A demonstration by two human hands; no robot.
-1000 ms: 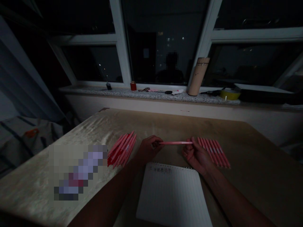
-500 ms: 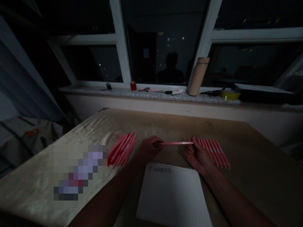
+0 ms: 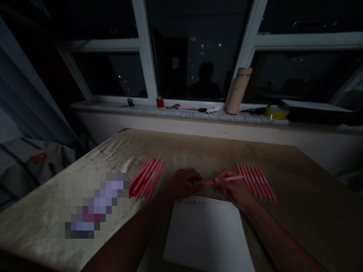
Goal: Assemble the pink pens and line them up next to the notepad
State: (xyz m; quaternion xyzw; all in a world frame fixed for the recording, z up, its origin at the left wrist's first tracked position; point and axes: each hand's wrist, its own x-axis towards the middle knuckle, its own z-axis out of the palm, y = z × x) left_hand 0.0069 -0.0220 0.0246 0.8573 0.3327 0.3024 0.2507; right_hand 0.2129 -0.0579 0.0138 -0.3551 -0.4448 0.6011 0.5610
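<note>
My right hand [image 3: 234, 189] is closed round a pink pen [image 3: 235, 178], whose lighter end sticks out to the right over the fingers. Toward my left hand [image 3: 187, 183] runs a darker pink length that meets its curled fingertips. The right fingers cover the middle, so I cannot tell whether the two lengths are joined. Below both hands lies a spiral notebook [image 3: 208, 234] with lined pages and faint writing along its top. Beyond my left wrist is a loose heap of pink pens [image 3: 147, 177] on something red. Several pink pens [image 3: 256, 181] lie side by side in a row by my right hand.
A blurred-out object [image 3: 98, 206] rests on the left of the table [image 3: 210, 145]. On the windowsill [image 3: 113, 109] behind stand a small red jar [image 3: 160, 102], a tan cylindrical flask [image 3: 239, 90] and a yellow tape roll [image 3: 276, 112].
The pen was stretched level between both hands; now my right hand has shifted its grip toward the pen's middle, and the lighter end points out right. Both hands have dropped slightly nearer the notebook.
</note>
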